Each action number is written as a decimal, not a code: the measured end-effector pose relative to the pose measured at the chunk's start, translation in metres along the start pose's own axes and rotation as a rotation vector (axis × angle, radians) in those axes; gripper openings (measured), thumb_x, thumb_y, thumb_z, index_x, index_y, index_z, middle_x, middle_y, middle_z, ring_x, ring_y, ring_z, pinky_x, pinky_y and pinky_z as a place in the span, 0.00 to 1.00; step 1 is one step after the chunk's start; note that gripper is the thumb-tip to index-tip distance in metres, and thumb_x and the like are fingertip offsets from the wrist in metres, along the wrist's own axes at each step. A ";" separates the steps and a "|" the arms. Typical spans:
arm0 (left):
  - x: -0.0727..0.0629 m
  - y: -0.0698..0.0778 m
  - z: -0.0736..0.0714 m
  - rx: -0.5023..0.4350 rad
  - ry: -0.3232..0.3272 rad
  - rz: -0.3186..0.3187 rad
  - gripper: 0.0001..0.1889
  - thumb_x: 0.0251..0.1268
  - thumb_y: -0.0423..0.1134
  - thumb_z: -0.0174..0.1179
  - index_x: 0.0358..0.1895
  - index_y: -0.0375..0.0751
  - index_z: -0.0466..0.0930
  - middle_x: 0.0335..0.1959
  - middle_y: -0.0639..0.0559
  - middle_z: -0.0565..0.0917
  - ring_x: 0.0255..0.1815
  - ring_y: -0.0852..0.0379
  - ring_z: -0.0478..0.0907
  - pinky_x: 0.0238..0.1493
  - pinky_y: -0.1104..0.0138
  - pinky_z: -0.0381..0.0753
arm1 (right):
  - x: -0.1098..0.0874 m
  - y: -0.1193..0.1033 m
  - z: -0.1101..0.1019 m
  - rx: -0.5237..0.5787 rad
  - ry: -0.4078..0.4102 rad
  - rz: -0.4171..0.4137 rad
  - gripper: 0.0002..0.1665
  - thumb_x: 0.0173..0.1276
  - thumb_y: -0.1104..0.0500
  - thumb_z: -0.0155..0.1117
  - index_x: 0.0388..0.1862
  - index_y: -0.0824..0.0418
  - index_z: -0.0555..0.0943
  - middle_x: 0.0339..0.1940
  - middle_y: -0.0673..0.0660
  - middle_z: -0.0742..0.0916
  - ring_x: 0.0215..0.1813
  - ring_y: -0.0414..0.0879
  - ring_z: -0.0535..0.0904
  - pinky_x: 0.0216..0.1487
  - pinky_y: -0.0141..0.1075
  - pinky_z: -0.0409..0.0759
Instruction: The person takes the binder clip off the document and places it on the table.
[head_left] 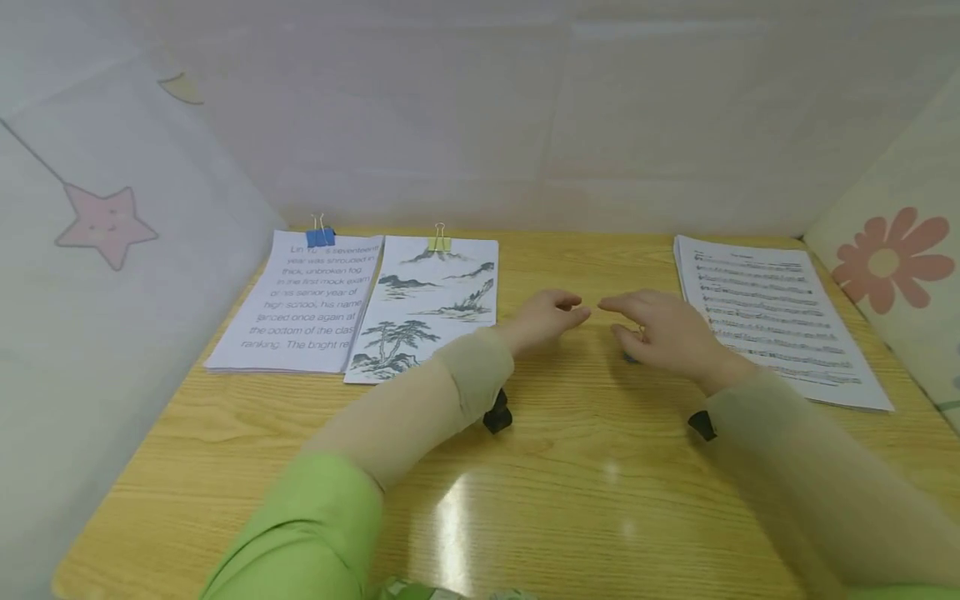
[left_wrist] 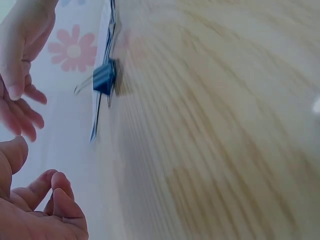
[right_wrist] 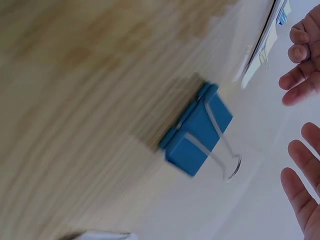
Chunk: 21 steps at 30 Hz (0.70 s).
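Since a blue clip and yellow clip bite their top edges, text pages and landscape sheets presumably stay aligned.
Left hand, loosely bent, empty; right hand, thumb apart, empty, above an unattached blue clip standing on the table near music sheets.

The person wears a bright lime-green fabric sleeve on the left arm, creased into soft folds, with a sliver of matching lime-green cloth at the right arm. Below these, close-fitting pale beige under-sleeves run smoothly down the forearms to wider, slightly wrinkled grey-beige wrist cuffs, and the left hand and right hand are bare. A small, angular black piece juts out beside each cuff.
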<state>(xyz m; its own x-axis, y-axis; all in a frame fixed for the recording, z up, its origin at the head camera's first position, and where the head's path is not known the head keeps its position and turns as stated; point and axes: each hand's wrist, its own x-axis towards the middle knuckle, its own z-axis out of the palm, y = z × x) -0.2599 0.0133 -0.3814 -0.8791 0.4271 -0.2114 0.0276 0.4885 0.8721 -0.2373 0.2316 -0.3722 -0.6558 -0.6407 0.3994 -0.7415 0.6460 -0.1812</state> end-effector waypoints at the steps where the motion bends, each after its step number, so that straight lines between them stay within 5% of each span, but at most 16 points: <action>1: -0.005 -0.002 -0.006 0.005 0.006 -0.003 0.30 0.72 0.55 0.51 0.71 0.45 0.64 0.70 0.48 0.67 0.68 0.51 0.65 0.62 0.57 0.69 | 0.003 -0.001 0.002 0.000 -0.009 0.004 0.21 0.64 0.61 0.61 0.56 0.62 0.79 0.49 0.60 0.85 0.19 0.34 0.70 0.37 0.47 0.79; 5: -0.019 -0.017 -0.029 0.018 0.052 -0.030 0.31 0.71 0.57 0.51 0.71 0.47 0.64 0.69 0.50 0.67 0.68 0.51 0.66 0.62 0.56 0.69 | 0.016 -0.009 0.010 0.004 -0.082 0.058 0.21 0.68 0.59 0.59 0.59 0.62 0.78 0.53 0.61 0.84 0.24 0.41 0.75 0.44 0.51 0.78; 9: -0.034 -0.032 -0.050 0.009 0.103 -0.041 0.29 0.72 0.55 0.51 0.71 0.47 0.64 0.68 0.52 0.68 0.68 0.51 0.64 0.64 0.55 0.67 | 0.026 -0.017 0.018 0.024 -0.157 0.118 0.23 0.69 0.57 0.58 0.62 0.61 0.76 0.56 0.62 0.83 0.41 0.52 0.81 0.51 0.53 0.76; 14: -0.056 -0.048 -0.073 0.027 0.172 -0.063 0.28 0.72 0.54 0.51 0.71 0.46 0.65 0.68 0.52 0.68 0.69 0.50 0.63 0.66 0.54 0.64 | 0.040 -0.030 0.027 0.081 -0.265 0.197 0.26 0.72 0.55 0.56 0.67 0.61 0.72 0.62 0.61 0.79 0.62 0.58 0.74 0.60 0.54 0.71; 21: -0.085 -0.070 -0.121 0.110 0.240 -0.156 0.31 0.72 0.56 0.50 0.72 0.46 0.62 0.71 0.47 0.64 0.68 0.44 0.64 0.64 0.50 0.67 | 0.063 -0.052 0.042 0.195 -0.351 0.246 0.29 0.74 0.55 0.54 0.72 0.60 0.66 0.65 0.58 0.77 0.66 0.56 0.70 0.64 0.52 0.68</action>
<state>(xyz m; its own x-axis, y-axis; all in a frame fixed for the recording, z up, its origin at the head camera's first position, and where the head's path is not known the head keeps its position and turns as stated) -0.2446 -0.1488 -0.3710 -0.9638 0.1548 -0.2171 -0.0767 0.6188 0.7818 -0.2457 0.1397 -0.3755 -0.7986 -0.6019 0.0012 -0.5492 0.7278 -0.4107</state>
